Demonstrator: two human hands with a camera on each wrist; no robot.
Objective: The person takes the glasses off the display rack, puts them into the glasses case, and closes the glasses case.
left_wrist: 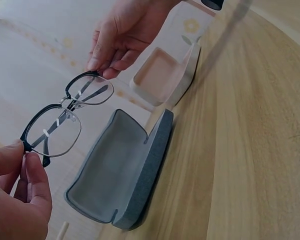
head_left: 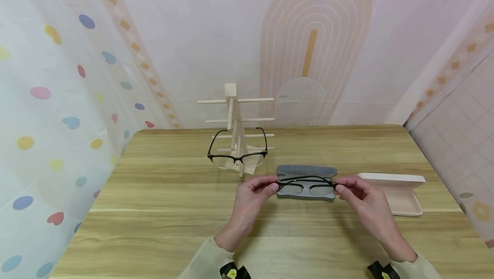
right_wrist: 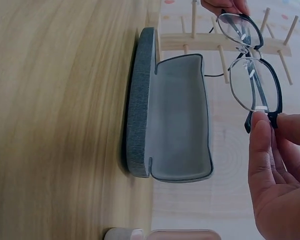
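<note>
Between both hands is a pair of black half-rim glasses [head_left: 306,186], its temples folded behind the lenses. My left hand [head_left: 252,199] pinches one end of the frame with thumb and fingers. At the opposite end, my right hand [head_left: 364,204] does the same. Underneath the glasses lies an open grey-blue glasses case [head_left: 306,171]; in the left wrist view the lining of this case [left_wrist: 107,165] shows nothing inside, and the glasses hang apart from it. The right wrist view shows the right hand [right_wrist: 282,170] gripping the frame corner.
A wooden glasses stand [head_left: 237,128] with several pegs stands left of the case. Another pair of black-topped glasses [head_left: 238,159] hangs on its lower part. To the right, a pale pink case [head_left: 403,199] lies open beside the right hand. A printed curtain [head_left: 193,34] borders the table [head_left: 162,201].
</note>
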